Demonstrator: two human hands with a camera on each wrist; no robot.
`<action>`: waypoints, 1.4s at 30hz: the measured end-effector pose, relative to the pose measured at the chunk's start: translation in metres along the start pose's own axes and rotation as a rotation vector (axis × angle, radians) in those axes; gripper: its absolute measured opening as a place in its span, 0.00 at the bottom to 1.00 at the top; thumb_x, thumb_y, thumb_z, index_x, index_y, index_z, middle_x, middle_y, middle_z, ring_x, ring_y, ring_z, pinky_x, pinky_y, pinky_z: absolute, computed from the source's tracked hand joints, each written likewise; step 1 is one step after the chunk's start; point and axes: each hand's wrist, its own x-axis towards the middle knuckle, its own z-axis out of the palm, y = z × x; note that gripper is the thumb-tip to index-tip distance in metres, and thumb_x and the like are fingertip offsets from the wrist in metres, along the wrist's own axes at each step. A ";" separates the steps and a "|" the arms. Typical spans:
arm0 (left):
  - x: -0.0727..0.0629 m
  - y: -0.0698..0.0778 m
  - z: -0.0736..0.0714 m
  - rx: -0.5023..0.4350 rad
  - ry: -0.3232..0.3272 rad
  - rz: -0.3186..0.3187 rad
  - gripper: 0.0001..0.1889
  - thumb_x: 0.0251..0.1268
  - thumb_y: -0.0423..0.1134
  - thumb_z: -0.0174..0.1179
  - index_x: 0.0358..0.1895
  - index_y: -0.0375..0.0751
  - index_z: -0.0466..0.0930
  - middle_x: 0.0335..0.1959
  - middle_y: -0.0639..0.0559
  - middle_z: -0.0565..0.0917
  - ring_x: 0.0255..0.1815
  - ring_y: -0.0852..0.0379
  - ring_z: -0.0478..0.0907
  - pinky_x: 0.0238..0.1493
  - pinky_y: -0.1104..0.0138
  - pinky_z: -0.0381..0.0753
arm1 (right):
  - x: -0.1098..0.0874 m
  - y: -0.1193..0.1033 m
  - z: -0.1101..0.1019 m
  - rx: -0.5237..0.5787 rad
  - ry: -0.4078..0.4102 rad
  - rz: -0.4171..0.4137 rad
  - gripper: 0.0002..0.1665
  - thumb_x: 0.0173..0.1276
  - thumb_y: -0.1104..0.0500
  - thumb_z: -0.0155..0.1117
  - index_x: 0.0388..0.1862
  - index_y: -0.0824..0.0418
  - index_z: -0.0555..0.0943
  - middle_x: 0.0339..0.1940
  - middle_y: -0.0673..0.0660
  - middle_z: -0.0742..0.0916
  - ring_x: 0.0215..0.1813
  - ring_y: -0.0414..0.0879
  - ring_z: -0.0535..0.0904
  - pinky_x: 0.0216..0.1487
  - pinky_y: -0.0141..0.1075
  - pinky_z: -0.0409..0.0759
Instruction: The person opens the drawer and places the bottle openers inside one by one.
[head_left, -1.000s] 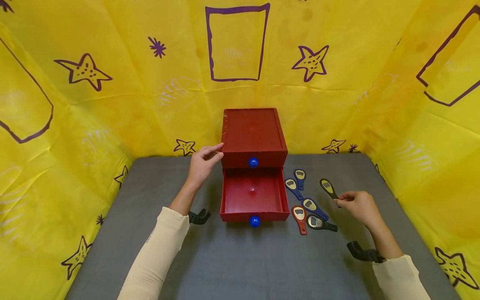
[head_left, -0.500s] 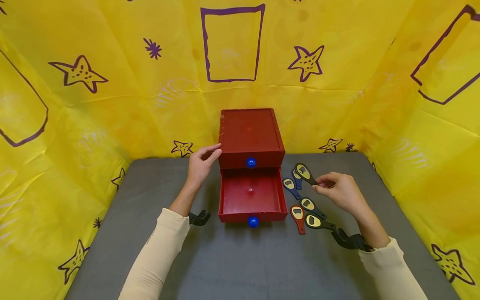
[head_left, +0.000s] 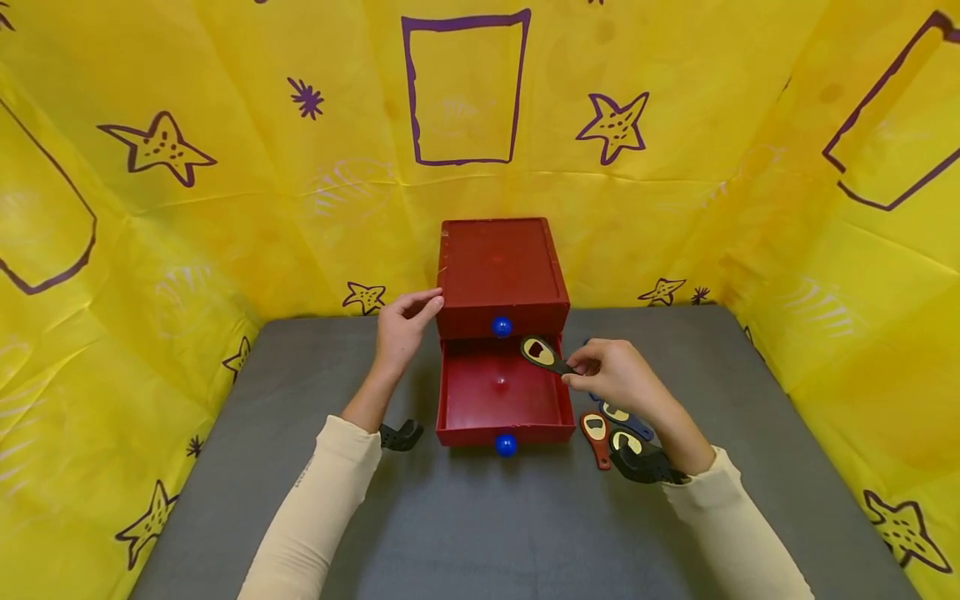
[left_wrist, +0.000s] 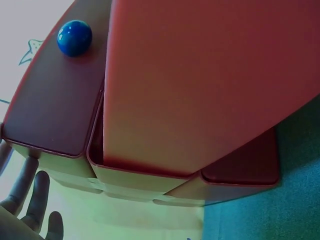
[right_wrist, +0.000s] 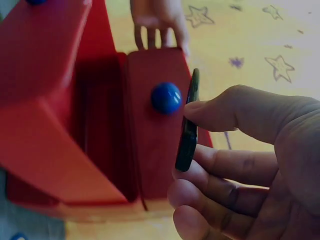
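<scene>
My right hand point(head_left: 617, 372) pinches a black bottle opener point(head_left: 537, 351) by its handle between thumb and fingers. Its round head with a pale face hangs over the pulled-out lower drawer point(head_left: 480, 404) of a small red drawer cabinet point(head_left: 498, 262). In the right wrist view the bottle opener point(right_wrist: 189, 135) appears edge-on, in front of the cabinet's front. My left hand point(head_left: 401, 333) touches the upper left front corner of the cabinet, its fingers point(left_wrist: 37, 200) fairly straight along the side. The drawer's visible floor holds nothing.
Right of the drawer lie a red bottle opener point(head_left: 596, 433), a blue one point(head_left: 622, 417) and a black one point(head_left: 628, 443), partly under my right wrist. More blue shows behind the hand. The upper drawer, with a blue knob point(head_left: 502, 327), is closed. Yellow cloth point(head_left: 322, 233) surrounds the grey table.
My right hand has carried the black bottle opener leftward from the right side of the table to above the lower drawer. My left hand has stayed at the cabinet's corner.
</scene>
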 end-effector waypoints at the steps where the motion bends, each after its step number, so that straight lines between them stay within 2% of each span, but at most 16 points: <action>1: -0.002 0.004 0.000 -0.009 0.000 0.001 0.15 0.63 0.34 0.65 0.50 0.28 0.83 0.49 0.32 0.84 0.40 0.73 0.77 0.45 0.79 0.75 | 0.003 -0.002 0.003 -0.003 -0.013 -0.007 0.07 0.56 0.60 0.73 0.33 0.63 0.86 0.26 0.51 0.84 0.30 0.41 0.77 0.33 0.32 0.77; 6: -0.004 0.008 0.002 -0.070 0.017 0.000 0.16 0.63 0.31 0.64 0.51 0.25 0.81 0.46 0.31 0.85 0.36 0.72 0.79 0.42 0.79 0.77 | 0.016 -0.015 0.019 -0.042 -0.071 -0.067 0.08 0.55 0.59 0.73 0.32 0.62 0.87 0.26 0.51 0.85 0.30 0.41 0.78 0.34 0.31 0.77; 11: -0.005 0.009 0.002 -0.055 0.028 -0.017 0.16 0.62 0.32 0.64 0.51 0.25 0.81 0.42 0.32 0.84 0.35 0.69 0.78 0.40 0.79 0.76 | 0.030 -0.024 0.036 -0.107 -0.145 -0.093 0.08 0.56 0.57 0.73 0.32 0.60 0.87 0.27 0.50 0.84 0.30 0.40 0.76 0.33 0.31 0.75; 15: 0.001 -0.006 0.001 -0.055 0.020 -0.045 0.16 0.63 0.33 0.64 0.52 0.27 0.81 0.45 0.31 0.83 0.35 0.68 0.78 0.40 0.78 0.76 | 0.043 -0.031 0.048 -0.170 -0.189 -0.088 0.09 0.55 0.55 0.72 0.31 0.59 0.87 0.27 0.50 0.85 0.30 0.41 0.75 0.33 0.32 0.74; 18: 0.007 -0.019 0.001 -0.069 0.015 -0.064 0.17 0.63 0.35 0.65 0.53 0.30 0.82 0.47 0.34 0.84 0.36 0.70 0.78 0.41 0.78 0.76 | 0.050 -0.036 0.057 -0.202 -0.223 -0.079 0.08 0.55 0.54 0.72 0.26 0.58 0.86 0.21 0.49 0.83 0.28 0.43 0.74 0.29 0.32 0.71; 24: 0.008 -0.026 0.003 -0.068 0.013 -0.042 0.17 0.62 0.38 0.67 0.51 0.33 0.83 0.44 0.46 0.87 0.37 0.68 0.79 0.42 0.77 0.77 | 0.053 -0.039 0.078 -0.235 -0.284 -0.054 0.14 0.54 0.55 0.73 0.15 0.54 0.79 0.14 0.45 0.74 0.24 0.43 0.68 0.25 0.33 0.62; 31: 0.007 -0.025 0.003 -0.077 0.019 -0.011 0.16 0.62 0.38 0.67 0.50 0.33 0.84 0.48 0.34 0.84 0.37 0.67 0.79 0.41 0.77 0.77 | 0.053 -0.036 0.096 -0.257 -0.328 -0.022 0.19 0.53 0.54 0.74 0.11 0.54 0.75 0.12 0.47 0.71 0.23 0.44 0.66 0.25 0.34 0.60; 35: 0.007 -0.024 0.003 -0.088 0.004 -0.035 0.17 0.63 0.36 0.65 0.52 0.31 0.82 0.51 0.32 0.83 0.38 0.69 0.78 0.42 0.78 0.76 | 0.054 -0.035 0.101 -0.266 -0.336 -0.029 0.22 0.53 0.55 0.74 0.09 0.54 0.71 0.11 0.47 0.68 0.22 0.43 0.65 0.24 0.34 0.58; 37: 0.004 -0.014 0.002 -0.080 -0.004 -0.045 0.17 0.63 0.34 0.64 0.53 0.29 0.81 0.52 0.30 0.82 0.37 0.69 0.77 0.42 0.79 0.75 | 0.054 -0.035 0.101 -0.250 -0.331 -0.028 0.21 0.55 0.55 0.74 0.10 0.54 0.73 0.11 0.46 0.69 0.22 0.43 0.65 0.24 0.33 0.59; 40: 0.004 -0.015 0.002 -0.066 -0.006 -0.043 0.17 0.63 0.36 0.65 0.52 0.30 0.82 0.51 0.33 0.83 0.38 0.69 0.78 0.42 0.78 0.76 | 0.051 -0.038 0.092 -0.182 -0.300 -0.015 0.13 0.59 0.53 0.72 0.18 0.55 0.82 0.15 0.46 0.78 0.24 0.42 0.70 0.26 0.33 0.66; 42: 0.005 -0.016 0.002 -0.057 -0.007 -0.038 0.17 0.63 0.38 0.65 0.52 0.32 0.82 0.51 0.35 0.84 0.38 0.69 0.78 0.42 0.78 0.76 | 0.046 -0.041 0.077 -0.107 -0.259 -0.013 0.09 0.62 0.52 0.70 0.26 0.56 0.87 0.21 0.47 0.84 0.27 0.42 0.74 0.29 0.32 0.71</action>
